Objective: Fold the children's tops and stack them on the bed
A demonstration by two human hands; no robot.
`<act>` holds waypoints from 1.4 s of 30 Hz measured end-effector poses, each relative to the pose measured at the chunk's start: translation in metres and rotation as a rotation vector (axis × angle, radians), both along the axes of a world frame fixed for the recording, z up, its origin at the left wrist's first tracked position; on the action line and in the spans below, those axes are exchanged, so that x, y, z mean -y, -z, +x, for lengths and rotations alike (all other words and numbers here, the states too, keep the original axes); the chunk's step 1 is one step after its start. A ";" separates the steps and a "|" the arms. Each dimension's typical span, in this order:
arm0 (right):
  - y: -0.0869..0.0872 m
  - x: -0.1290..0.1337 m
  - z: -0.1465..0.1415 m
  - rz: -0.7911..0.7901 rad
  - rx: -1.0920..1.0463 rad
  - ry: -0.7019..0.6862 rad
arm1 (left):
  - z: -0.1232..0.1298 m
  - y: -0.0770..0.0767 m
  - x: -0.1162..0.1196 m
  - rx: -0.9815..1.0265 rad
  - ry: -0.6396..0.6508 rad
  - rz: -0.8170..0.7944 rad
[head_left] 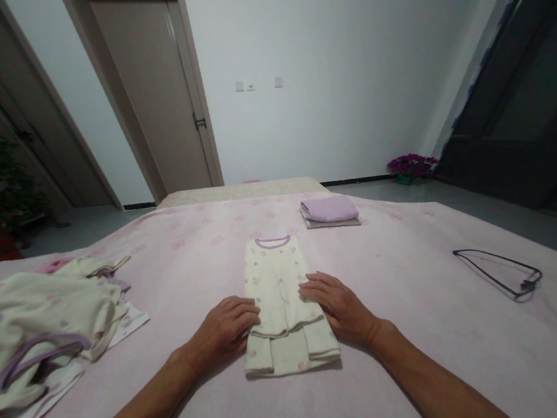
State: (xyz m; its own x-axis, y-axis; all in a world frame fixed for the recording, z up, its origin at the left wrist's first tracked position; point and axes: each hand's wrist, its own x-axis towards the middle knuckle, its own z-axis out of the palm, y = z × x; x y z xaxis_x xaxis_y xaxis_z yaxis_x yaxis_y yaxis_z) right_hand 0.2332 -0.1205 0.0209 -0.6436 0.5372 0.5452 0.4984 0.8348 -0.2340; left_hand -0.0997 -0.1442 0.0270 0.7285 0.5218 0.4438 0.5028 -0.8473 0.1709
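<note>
A small cream-coloured shirt with a purple neckband and faint printed spots lies folded in a narrow shape in front of me, neckline away from me. Its sleeves are folded in and show below the front hem. My left hand is closed at the shirt's left edge, fingers curled onto the cloth. At the right edge, my right hand holds the cloth with its fingers over the side. Both thumbs are hidden from view.
A pink patterned cover spreads under everything. Loose cream clothes are heaped at the left. Folded cloths with a lilac one on top lie toward the far edge. Black-framed glasses rest at the right.
</note>
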 end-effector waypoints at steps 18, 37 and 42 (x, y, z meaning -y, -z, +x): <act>-0.006 0.011 -0.011 -0.482 -0.354 0.101 | 0.011 0.007 0.005 0.489 -0.327 -0.481; 0.018 -0.001 -0.029 -0.639 -0.575 0.528 | 0.029 0.013 -0.012 0.668 -0.630 -0.650; 0.012 -0.008 -0.032 -0.596 -0.654 0.497 | 0.035 0.004 -0.019 0.730 -0.657 -0.598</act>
State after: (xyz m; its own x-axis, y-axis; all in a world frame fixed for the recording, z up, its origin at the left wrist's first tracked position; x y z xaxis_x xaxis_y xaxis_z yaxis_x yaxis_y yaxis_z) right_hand 0.2007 -0.1122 0.0087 0.0551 0.9624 0.2660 0.3821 0.2258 -0.8961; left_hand -0.0649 -0.1249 0.0228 -0.0915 0.9751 0.2020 0.4330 -0.1437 0.8899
